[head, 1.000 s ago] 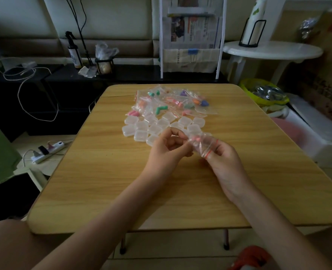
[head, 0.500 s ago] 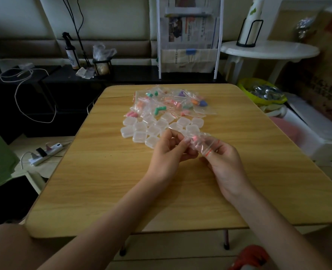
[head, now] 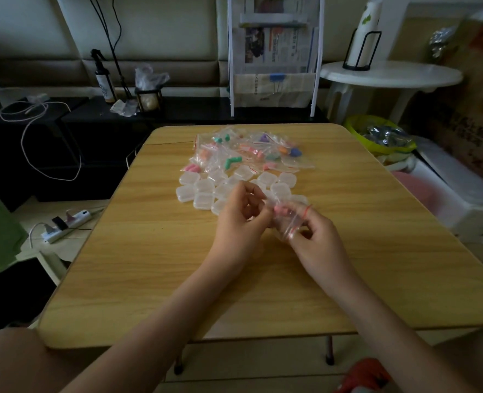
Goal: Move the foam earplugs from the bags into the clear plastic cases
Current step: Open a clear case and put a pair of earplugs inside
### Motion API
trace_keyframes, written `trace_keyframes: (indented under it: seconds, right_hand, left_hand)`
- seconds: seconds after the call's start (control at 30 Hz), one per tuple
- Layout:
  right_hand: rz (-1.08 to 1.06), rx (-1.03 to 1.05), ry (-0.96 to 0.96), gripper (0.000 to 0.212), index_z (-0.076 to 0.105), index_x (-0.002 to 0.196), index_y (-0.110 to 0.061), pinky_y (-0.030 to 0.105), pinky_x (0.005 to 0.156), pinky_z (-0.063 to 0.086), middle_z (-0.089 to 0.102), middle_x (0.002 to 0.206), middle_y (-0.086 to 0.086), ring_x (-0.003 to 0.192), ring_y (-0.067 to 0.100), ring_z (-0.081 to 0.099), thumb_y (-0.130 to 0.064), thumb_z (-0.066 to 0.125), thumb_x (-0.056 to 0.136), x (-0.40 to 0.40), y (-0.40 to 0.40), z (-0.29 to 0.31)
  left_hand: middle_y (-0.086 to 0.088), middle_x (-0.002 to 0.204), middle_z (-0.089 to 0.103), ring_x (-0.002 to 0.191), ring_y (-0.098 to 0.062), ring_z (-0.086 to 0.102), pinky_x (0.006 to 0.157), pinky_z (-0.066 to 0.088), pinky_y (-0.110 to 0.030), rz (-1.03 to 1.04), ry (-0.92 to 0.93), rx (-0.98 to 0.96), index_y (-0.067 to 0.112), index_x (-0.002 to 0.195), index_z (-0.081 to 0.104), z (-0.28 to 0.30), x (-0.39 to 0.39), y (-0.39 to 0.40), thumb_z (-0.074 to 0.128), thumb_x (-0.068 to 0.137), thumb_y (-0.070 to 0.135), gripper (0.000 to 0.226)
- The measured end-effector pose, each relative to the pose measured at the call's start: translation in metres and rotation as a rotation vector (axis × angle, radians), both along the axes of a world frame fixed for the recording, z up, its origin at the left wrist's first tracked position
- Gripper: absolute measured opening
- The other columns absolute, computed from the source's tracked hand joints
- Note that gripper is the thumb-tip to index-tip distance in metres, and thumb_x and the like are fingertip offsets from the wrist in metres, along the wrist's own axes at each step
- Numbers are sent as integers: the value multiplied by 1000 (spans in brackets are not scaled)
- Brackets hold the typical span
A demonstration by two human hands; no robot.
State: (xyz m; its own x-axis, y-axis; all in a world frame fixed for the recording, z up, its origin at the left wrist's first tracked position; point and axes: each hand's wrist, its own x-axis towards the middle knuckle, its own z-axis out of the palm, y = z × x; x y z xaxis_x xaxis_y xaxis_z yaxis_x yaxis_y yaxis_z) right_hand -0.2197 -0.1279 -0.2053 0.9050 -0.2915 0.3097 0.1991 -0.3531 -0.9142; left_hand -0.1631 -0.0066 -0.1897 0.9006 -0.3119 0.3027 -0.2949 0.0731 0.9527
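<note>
Over the middle of the wooden table (head: pixel 155 279), both hands hold one small clear zip bag (head: pixel 287 219) with a red seal strip and pink earplugs (head: pixel 280 210) inside. My left hand (head: pixel 241 219) pinches the bag's left edge. My right hand (head: pixel 315 236) grips its right side near the red strip. Just beyond the hands lie several small clear plastic cases (head: pixel 203 191), lids closed. Behind them sits a heap of clear bags (head: pixel 249 151) holding pink, green, orange, blue and purple earplugs.
Right of the table stand a white round side table (head: pixel 390 75), a yellow-green bowl (head: pixel 356 129) and a white box (head: pixel 461 199). A power strip (head: pixel 67 224) lies on the floor at left. A white newspaper rack (head: pixel 274 52) stands behind the table.
The hands have shifted slightly on the bag, and the right hand has worked lower along its red strip. The bag stays held between both hands.
</note>
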Motion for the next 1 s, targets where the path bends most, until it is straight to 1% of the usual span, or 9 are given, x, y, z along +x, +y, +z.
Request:
trace_keyframes:
  seconds: [0.17,0.33,0.4,0.57,0.7,0.77,0.87,0.93,1.0]
  right_hand:
    - [-34,-42,-6,25,67,101,-24,6,66,45,68,90,-14,82,-11,62,-14,75,79,0,3,2]
    - [-85,32,-68,14,69,91,-32,13,69,48,69,87,-10,82,0,62,-19,66,88,-1,2,5]
    - [-78,79,-73,17,68,89,-33,13,66,46,68,82,-9,75,0,60,-17,63,90,-1,1,5]
    - [-68,45,-122,12,68,99,-17,25,72,54,69,87,0,86,10,66,-21,59,93,-2,2,3]
    - [-88,178,-124,8,61,94,-12,29,59,56,68,92,2,80,12,68,-12,53,96,-1,-2,2]
    - [-96,247,-70,16,55,86,-11,29,52,52,63,82,2,67,15,63,-2,46,96,1,-3,3]
    - [-122,367,0,32,50,70,-9,23,43,36,48,66,1,54,13,43,13,32,86,4,-5,5]
    - [-144,445,34,36,52,61,-10,22,42,27,42,62,3,51,11,33,11,30,80,5,-7,5]
    - [-160,495,63,28,55,61,-9,21,40,24,37,61,4,48,10,28,2,35,78,7,-7,6]
  left_hand:
    - [11,64,50,60,-12,56,60,53,-40,91,12,25,14,78,43,-3,-3,-1,57,89,0,23]
    - [-1,63,54,54,-11,61,58,58,-31,191,100,-27,9,81,38,0,0,0,51,94,4,19]
    - [-3,66,56,54,-9,62,58,57,-28,221,100,-31,11,82,38,-1,2,1,51,95,6,19]
    - [-12,84,62,60,-15,66,61,58,-30,317,177,-108,17,92,41,-3,8,6,46,96,4,15]
    - [-9,90,65,62,-13,67,60,55,-23,400,220,-161,23,89,41,-1,15,14,46,96,2,22]
    - [-6,94,66,67,-12,68,62,55,-23,379,191,-115,21,90,44,-2,14,13,45,97,3,19]
    - [-3,98,64,76,-16,69,66,55,-22,313,146,-63,18,85,54,-3,11,9,40,95,-5,29]
    - [-4,94,67,80,-16,70,68,54,-19,265,154,-69,14,79,64,-2,11,8,37,92,-10,39]
    - [-6,95,68,80,-13,70,69,54,-18,233,173,-68,12,83,69,-2,10,8,36,91,-11,41]
